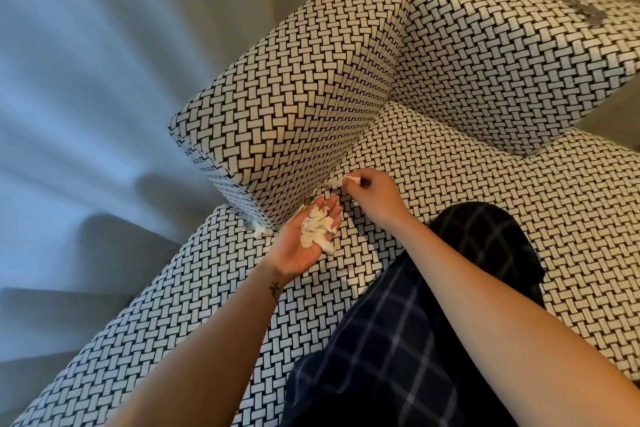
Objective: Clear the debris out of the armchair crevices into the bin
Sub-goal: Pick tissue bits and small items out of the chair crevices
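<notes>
The armchair [450, 163] is covered in black-and-white woven fabric. My left hand [301, 246] lies palm up beside the crevice between armrest and seat, cupping a heap of crumpled white paper scraps [317, 230]. My right hand [372, 196] pinches a small white scrap [351, 179] just at the crevice. More debris shows in the crevice: a dark bit [309, 199] by my left fingertips and white and grey bits [258, 228] at the armrest's front corner. No bin is in view.
The armrest [294, 97] rises as a block left of the seat. A matching cushion [519, 55] leans at the back, with grey bits [585, 12] on top. My leg in dark checked trousers [398, 340] rests on the seat. Pale curtains [86, 80] hang at left.
</notes>
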Available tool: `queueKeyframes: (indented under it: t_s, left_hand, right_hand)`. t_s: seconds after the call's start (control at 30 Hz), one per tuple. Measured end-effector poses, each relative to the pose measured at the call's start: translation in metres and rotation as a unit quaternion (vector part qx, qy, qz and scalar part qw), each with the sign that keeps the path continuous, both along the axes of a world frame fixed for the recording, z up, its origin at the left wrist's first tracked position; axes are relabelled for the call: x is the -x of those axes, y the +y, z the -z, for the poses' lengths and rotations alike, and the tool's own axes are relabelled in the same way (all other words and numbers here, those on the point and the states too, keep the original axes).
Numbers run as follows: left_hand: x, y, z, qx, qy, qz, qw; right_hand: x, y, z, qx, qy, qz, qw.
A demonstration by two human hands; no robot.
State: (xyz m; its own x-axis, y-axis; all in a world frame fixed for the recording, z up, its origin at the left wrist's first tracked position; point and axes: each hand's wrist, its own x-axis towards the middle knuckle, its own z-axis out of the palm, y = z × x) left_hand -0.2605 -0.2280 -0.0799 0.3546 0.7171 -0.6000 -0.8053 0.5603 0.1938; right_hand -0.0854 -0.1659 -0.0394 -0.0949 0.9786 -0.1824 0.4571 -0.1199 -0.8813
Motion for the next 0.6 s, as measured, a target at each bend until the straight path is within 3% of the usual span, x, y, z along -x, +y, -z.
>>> queueKeyframes:
  t_s: [0.27,0.43,0.6]
  left_hand:
    - [-0.006,0.003,-0.008,0.009,0.029,-0.010,0.999]
    - [-0.012,0.007,-0.015,0.036,0.040,-0.020,0.998]
    - [-0.013,0.008,-0.018,0.034,0.038,-0.017,0.999]
  right_hand:
    - [-0.013,-0.013,-0.014,0.019,0.023,-0.001,1.000]
    - [-0.012,-0.022,-0.015,-0.026,0.012,0.014,0.999]
    - [-0.018,-0.019,-0.027,-0.026,0.095,0.075,0.992]
